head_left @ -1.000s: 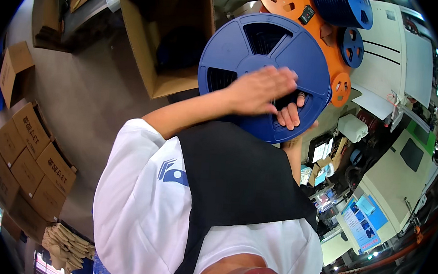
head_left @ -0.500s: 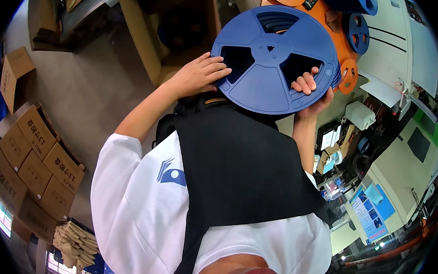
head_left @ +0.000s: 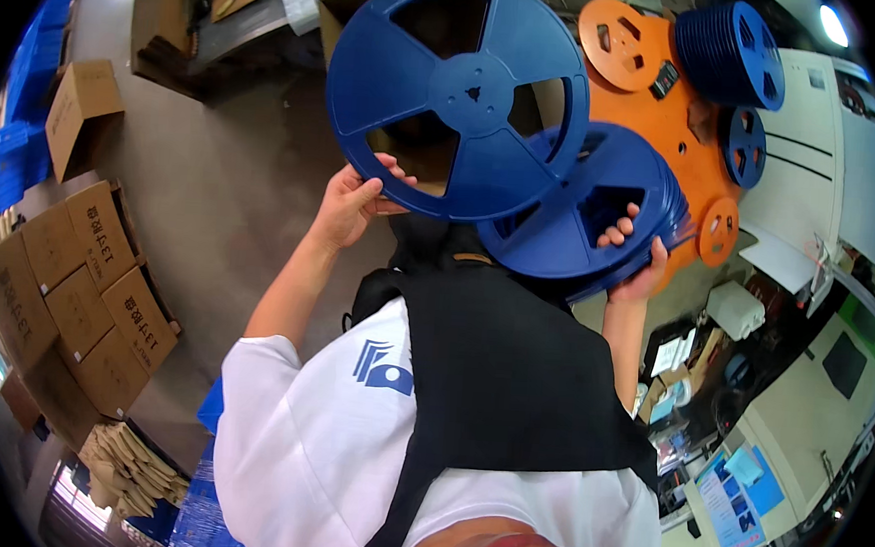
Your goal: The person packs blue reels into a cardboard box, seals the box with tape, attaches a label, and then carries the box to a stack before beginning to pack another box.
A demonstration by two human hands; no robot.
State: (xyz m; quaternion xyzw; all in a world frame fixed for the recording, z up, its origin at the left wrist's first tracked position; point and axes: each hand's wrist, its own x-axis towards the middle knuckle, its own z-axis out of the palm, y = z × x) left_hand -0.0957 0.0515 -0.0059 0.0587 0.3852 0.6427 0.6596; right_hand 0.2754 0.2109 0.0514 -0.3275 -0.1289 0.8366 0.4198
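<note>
A wide blue plastic reel (head_left: 448,104) is held up in front of me by my left hand (head_left: 354,203). The thumb and fingers pinch its lower left rim, beside one of the cut-out windows. To its right, my right hand (head_left: 641,261) grips a stack of blue reels (head_left: 544,245) at the right edge. Some of its fingers poke up through a window of the top reel, and the thumb lies at the rim. The lifted reel overlaps the upper left of that stack and hides part of it.
An open cardboard box (head_left: 334,25) stands behind the lifted reel. At the right, an orange tabletop (head_left: 657,127) carries orange reels (head_left: 627,46), another blue reel stack (head_left: 726,56) and a small dark device. Stacked cartons (head_left: 82,272) stand left; a white canister (head_left: 736,310) is at right.
The top reel has come away from the stack, moving left and up in my left hand, which now grips its rim. The right hand keeps the rest, now slightly lower.
</note>
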